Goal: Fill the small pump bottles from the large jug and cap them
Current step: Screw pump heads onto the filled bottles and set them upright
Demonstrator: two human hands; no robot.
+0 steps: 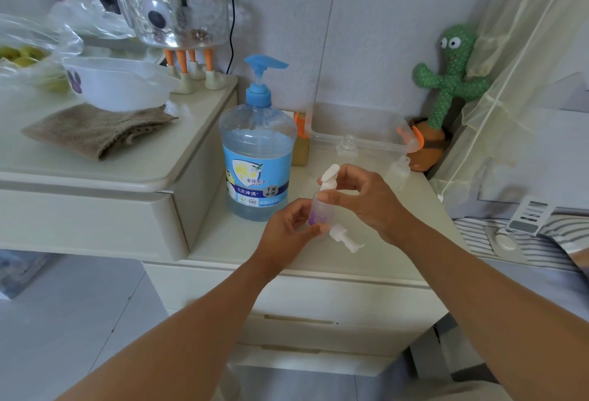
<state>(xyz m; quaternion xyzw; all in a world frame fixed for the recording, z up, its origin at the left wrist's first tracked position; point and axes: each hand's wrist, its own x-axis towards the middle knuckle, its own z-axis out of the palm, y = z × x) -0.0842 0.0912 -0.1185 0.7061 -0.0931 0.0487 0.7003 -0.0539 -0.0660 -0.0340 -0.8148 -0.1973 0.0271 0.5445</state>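
Observation:
A large clear jug (257,161) with a blue pump and blue label stands on the low cream cabinet (242,241). My left hand (288,231) grips a small clear bottle (316,213) with a purple mark near its base. My right hand (366,196) pinches the white pump cap (330,177) on top of that bottle. A second white pump cap (345,238) lies on the cabinet just right of the bottle. Two more small clear bottles stand uncapped: one (348,145) by the plastic box, another (399,172) further right.
A clear plastic box (357,126) with orange clips sits behind the bottles. A green cactus toy (446,88) stands at the back right. A higher counter on the left carries a brown cloth (95,129), a white bowl (121,85) and plastic bags.

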